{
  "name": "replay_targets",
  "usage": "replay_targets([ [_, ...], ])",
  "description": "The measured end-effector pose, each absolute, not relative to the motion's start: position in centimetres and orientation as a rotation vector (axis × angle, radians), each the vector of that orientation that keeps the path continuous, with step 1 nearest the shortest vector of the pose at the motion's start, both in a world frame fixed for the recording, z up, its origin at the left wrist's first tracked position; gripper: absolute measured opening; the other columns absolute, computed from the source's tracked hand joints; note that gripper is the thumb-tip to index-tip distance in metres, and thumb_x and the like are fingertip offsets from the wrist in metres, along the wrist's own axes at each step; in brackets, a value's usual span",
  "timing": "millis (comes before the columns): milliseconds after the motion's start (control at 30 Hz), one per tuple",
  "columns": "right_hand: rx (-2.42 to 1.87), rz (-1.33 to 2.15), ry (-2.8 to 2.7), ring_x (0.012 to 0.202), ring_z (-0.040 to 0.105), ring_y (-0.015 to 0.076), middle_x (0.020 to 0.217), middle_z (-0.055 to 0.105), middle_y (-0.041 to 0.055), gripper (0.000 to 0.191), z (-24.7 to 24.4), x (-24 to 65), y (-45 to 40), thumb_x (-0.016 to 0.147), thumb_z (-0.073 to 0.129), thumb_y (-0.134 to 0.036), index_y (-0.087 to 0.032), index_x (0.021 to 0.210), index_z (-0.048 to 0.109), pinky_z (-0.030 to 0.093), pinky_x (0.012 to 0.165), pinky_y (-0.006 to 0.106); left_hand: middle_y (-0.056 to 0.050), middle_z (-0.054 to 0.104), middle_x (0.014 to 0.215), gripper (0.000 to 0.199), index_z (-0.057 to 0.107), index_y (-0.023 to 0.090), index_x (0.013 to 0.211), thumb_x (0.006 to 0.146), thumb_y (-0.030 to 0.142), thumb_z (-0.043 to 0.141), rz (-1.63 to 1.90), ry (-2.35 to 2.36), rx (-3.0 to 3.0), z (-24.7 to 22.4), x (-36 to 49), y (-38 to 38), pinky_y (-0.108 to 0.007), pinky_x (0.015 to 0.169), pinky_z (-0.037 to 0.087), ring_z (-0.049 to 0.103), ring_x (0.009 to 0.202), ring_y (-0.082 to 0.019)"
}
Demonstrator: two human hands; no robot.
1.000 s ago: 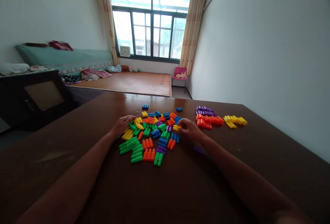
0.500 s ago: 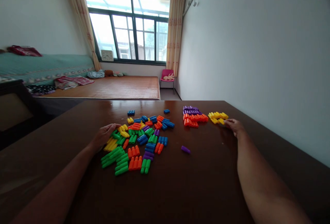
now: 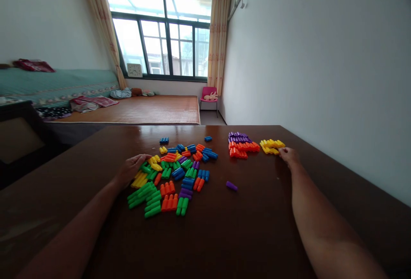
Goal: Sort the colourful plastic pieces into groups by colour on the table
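Note:
My left hand (image 3: 132,170) rests at the left edge of a pile of bullet-shaped plastic building blocks, its fingers stretched out and touching yellow blocks (image 3: 155,162). Green blocks (image 3: 141,194) lie just in front of it. On the right, my right hand (image 3: 289,157) has its fingers pinched at the near right end of a group of yellow building blocks (image 3: 271,144), set in rows. Its fingertips partly hide the end block. Left of that group are rows of purple blocks (image 3: 239,137) and orange blocks (image 3: 244,147), lined up together.
A single purple block (image 3: 231,186) lies apart mid-table. Small blue blocks (image 3: 164,140) sit behind the mixed pile, with another blue block (image 3: 208,138) farther right. The brown table (image 3: 224,236) ends before a bed (image 3: 160,107) and a pink chair (image 3: 209,94).
My right hand has shifted slightly left, and the near yellow block by its fingertips now sits closer in line with its row. My left hand stays by the pile. The view has moved slightly.

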State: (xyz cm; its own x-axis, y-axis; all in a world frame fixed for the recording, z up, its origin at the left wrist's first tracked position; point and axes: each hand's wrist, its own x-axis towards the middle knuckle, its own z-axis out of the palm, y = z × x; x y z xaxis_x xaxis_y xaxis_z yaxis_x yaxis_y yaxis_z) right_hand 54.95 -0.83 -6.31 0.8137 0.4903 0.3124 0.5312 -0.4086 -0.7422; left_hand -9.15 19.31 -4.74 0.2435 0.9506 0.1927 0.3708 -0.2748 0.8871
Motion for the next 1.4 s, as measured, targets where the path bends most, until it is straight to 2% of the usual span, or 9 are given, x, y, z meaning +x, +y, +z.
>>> replay_targets([
  [300, -1.976, -0.403, -0.553, 0.085, 0.064, 0.029, 0.092, 0.069, 0.0186, 0.031, -5.4, 54.3, 0.3, 0.078, 0.043, -0.023, -0.014, 0.097, 0.066, 0.047, 0.075, 0.039, -0.008, 0.071, 0.1, 0.06, 0.073, 0.018, 0.098, 0.075, 0.069, 0.049, 1.002, 1.176, 1.96, -5.1, -9.0, 19.3, -0.036, 0.089, 0.048, 0.064, 0.096, -0.027],
  [433, -1.75, -0.517, -0.818, 0.07, 0.063, 0.0214, 0.09, 0.069, 0.0145, 0.034, -2.0, 49.5, 2.4, 0.084, 0.038, -0.024, -0.014, 0.108, 0.06, 0.047, 0.071, 0.035, -0.01, 0.066, 0.117, 0.054, 0.072, 0.02, 0.104, 0.08, 0.063, 0.05, 0.988, 1.065, 2.25, -6.1, -8.7, 19.8, -0.036, 0.102, 0.042, 0.059, 0.111, -0.026],
  [533, -1.617, -0.341, -1.142, 0.061, 0.06, 0.0166, 0.09, 0.069, 0.0102, 0.035, 0.2, 42.7, 4.0, 0.087, 0.041, -0.035, -0.015, 0.11, 0.059, 0.048, 0.062, 0.031, -0.008, 0.063, 0.121, 0.048, 0.071, 0.023, 0.105, 0.08, 0.059, 0.054, 0.929, 1.032, 2.387, -6.7, -8.4, 20.1, -0.036, 0.103, 0.041, 0.057, 0.113, -0.024],
  [633, -1.523, -0.065, -1.541, 0.067, 0.062, 0.0162, 0.089, 0.069, 0.0075, 0.03, 0.5, 34.7, 5.2, 0.087, 0.046, -0.039, -0.018, 0.102, 0.062, 0.049, 0.061, 0.028, -0.007, 0.066, 0.114, 0.041, 0.073, 0.022, 0.097, 0.083, 0.054, 0.052, 0.969, 1.051, 2.398, -7.0, -8.4, 20.1, -0.034, 0.099, 0.044, 0.06, 0.106, -0.022],
  [800, -1.353, 0.178, -2.079, 0.077, 0.063, 0.0156, 0.098, 0.069, 0.0048, 0.022, -1.9, 25.5, 7.2, 0.087, 0.049, -0.032, -0.021, 0.098, 0.065, 0.049, 0.071, 0.028, -0.007, 0.068, 0.094, 0.033, 0.07, 0.019, 0.084, 0.084, 0.044, 0.05, 1.062, 1.223, 2.358, -6.4, -8.5, 19.4, -0.03, 0.083, 0.049, 0.063, 0.087, -0.019],
  [967, -1.336, 0.198, -2.153, 0.075, 0.063, 0.0148, 0.09, 0.07, 0.0037, 0.019, -2.5, 22.4, 11.3, 0.085, 0.05, -0.025, -0.019, 0.094, 0.066, 0.048, 0.073, 0.027, -0.006, 0.064, 0.077, 0.037, 0.066, 0.018, 0.076, 0.09, 0.041, 0.041, 1.051, 1.415, 2.408, -5.8, -8.6, 19.0, -0.03, 0.071, 0.046, 0.06, 0.072, -0.018],
  [1033, -1.354, 0.186, -2.151, 0.074, 0.063, 0.0147, 0.091, 0.07, 0.0042, 0.02, -2.3, 21.1, 13.0, 0.086, 0.05, -0.024, -0.019, 0.096, 0.066, 0.048, 0.073, 0.027, -0.007, 0.064, 0.075, 0.04, 0.064, 0.018, 0.073, 0.092, 0.04, 0.037, 1.059, 1.475, 2.403, -6.0, -8.7, 19.2, -0.03, 0.072, 0.045, 0.06, 0.072, -0.018],
  [1233, -1.576, 0.1, -2.147, 0.087, 0.064, 0.0175, 0.104, 0.07, 0.0086, 0.024, -2.5, 17.3, 16.3, 0.081, 0.057, -0.017, -0.019, 0.103, 0.065, 0.048, 0.082, 0.028, -0.009, 0.069, 0.1, 0.033, 0.064, 0.016, 0.101, 0.093, 0.025, 0.033, 1.192, 1.39, 2.336, -7.3, -9.0, 20.5, -0.035, 0.091, 0.043, 0.06, 0.095, -0.021],
  [1400, -1.518, 0.352, -2.247, 0.081, 0.065, 0.0148, 0.101, 0.071, 0.0046, 0.027, -2.6, 16.2, 16.6, 0.081, 0.058, -0.018, -0.02, 0.107, 0.064, 0.05, 0.076, 0.025, -0.008, 0.069, 0.099, 0.035, 0.066, 0.019, 0.097, 0.094, 0.03, 0.033, 1.079, 1.378, 2.389, -7.7, -9.1, 20.9, -0.034, 0.091, 0.043, 0.06, 0.097, -0.021],
])
